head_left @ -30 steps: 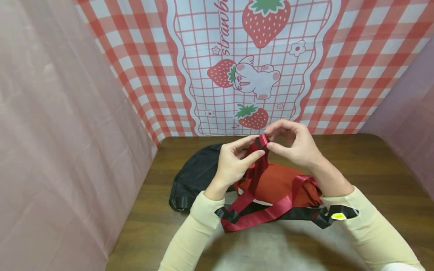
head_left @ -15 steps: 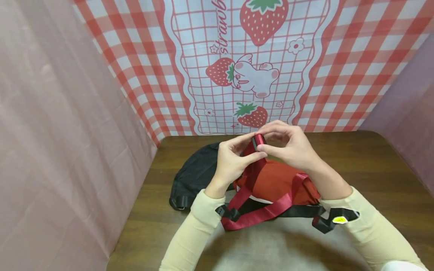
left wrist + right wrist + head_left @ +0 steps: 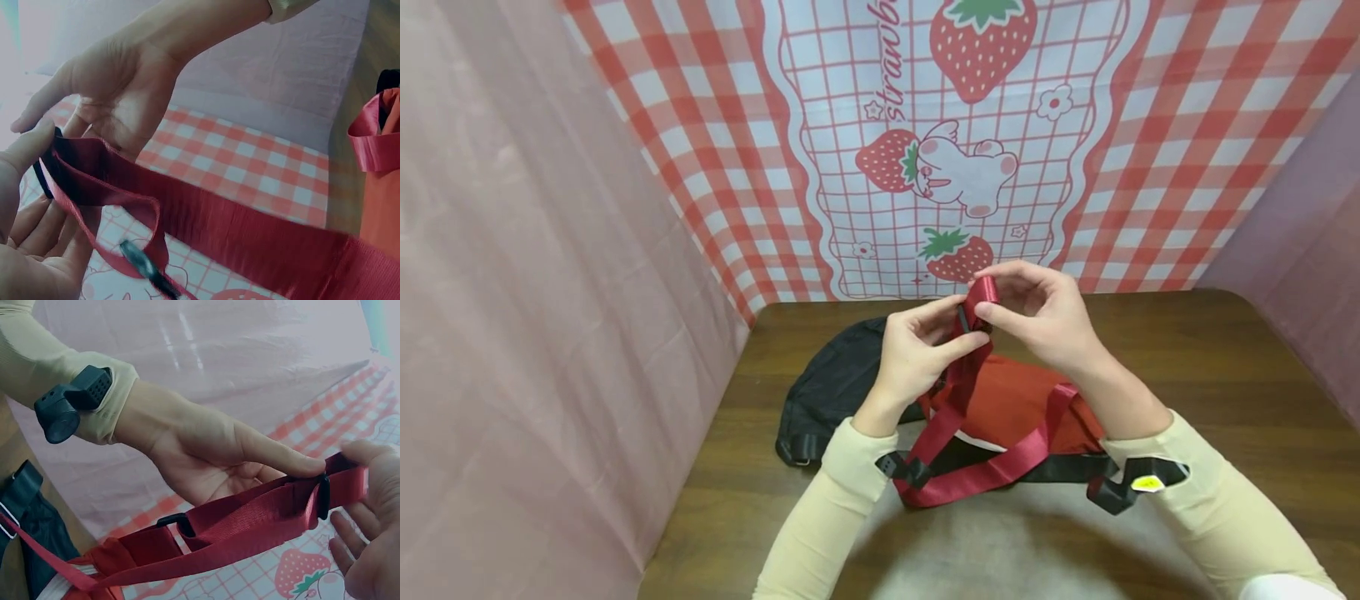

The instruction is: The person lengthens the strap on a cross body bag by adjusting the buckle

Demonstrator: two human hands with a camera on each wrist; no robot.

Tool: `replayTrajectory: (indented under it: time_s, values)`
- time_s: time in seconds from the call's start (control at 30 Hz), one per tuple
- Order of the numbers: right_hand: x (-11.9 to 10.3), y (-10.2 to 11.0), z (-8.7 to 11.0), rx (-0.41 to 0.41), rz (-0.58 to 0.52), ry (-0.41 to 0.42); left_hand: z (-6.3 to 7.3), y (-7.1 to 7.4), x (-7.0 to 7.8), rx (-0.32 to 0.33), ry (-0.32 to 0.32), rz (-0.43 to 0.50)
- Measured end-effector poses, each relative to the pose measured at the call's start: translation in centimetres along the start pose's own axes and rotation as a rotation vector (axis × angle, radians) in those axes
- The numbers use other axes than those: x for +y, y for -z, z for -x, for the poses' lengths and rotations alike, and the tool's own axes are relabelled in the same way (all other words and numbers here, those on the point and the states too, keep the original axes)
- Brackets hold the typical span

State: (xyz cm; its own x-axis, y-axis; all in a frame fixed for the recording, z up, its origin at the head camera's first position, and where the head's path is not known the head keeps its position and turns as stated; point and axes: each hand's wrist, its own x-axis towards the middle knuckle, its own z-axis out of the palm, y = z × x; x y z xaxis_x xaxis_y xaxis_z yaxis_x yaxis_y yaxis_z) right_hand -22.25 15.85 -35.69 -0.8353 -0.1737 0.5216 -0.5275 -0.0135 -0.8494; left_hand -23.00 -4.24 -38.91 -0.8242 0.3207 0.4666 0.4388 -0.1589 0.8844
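Above a red-orange bag (image 3: 1018, 404), both hands hold a shiny dark-red strap (image 3: 955, 392). My left hand (image 3: 913, 354) pinches the strap at a black slider buckle (image 3: 324, 497), thumb on one edge and fingers on the other. My right hand (image 3: 1052, 321) pinches a short strap loop (image 3: 985, 292) that sticks out of the buckle, between thumb and fingertips. A second black buckle (image 3: 178, 522) sits further down the strap in the right wrist view. The strap's lower part (image 3: 1000, 475) hangs in a curve in front of the bag.
A black fabric piece (image 3: 835, 392) with a buckled end lies left of the bag on the wooden table (image 3: 715, 533). A checked strawberry cloth (image 3: 962, 150) hangs behind, and a pink curtain (image 3: 550, 292) covers the left side.
The right hand came in against the left at the buckle, then drew back up and right. The strap loop now stands out further from the buckle. The left hand stays nearly in place.
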Motion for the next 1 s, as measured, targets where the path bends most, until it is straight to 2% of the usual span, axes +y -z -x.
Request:
replayTrajectory:
  time_s: [0.13, 0.23, 0.37, 0.43, 0.53, 0.63, 0.83, 1.0]
  values:
    - [0.2, -0.2, 0.1, 0.101, -0.189, 0.039, 0.0, 0.1, -0.1, -0.019, 0.010, 0.007]
    - [0.9, -0.2, 0.5, 0.089, -0.268, 0.049, 0.0, 0.2, -0.1, -0.011, 0.003, 0.012]
    - [2.3, 0.0, 1.3, -0.046, -0.211, 0.008, -0.2, 0.4, 0.1, 0.020, -0.001, 0.015]
    - [2.8, 0.0, 1.6, -0.078, -0.178, -0.026, -0.2, 0.4, 0.2, 0.039, 0.008, 0.016]
    - [3.2, 0.0, 1.7, -0.072, -0.138, -0.074, -0.3, 0.4, 0.3, 0.060, 0.022, 0.022]
    - [3.2, 0.0, 1.9, -0.046, -0.151, -0.108, -0.2, 0.4, 0.4, 0.068, 0.034, 0.035]
    - [3.5, -0.2, 2.3, -0.066, -0.177, -0.159, -0.3, 0.2, 0.6, 0.059, 0.052, 0.026]
    - [4.1, 0.2, 2.9, -0.068, -0.047, -0.166, -0.3, 0.3, 0.7, 0.094, 0.063, -0.008]
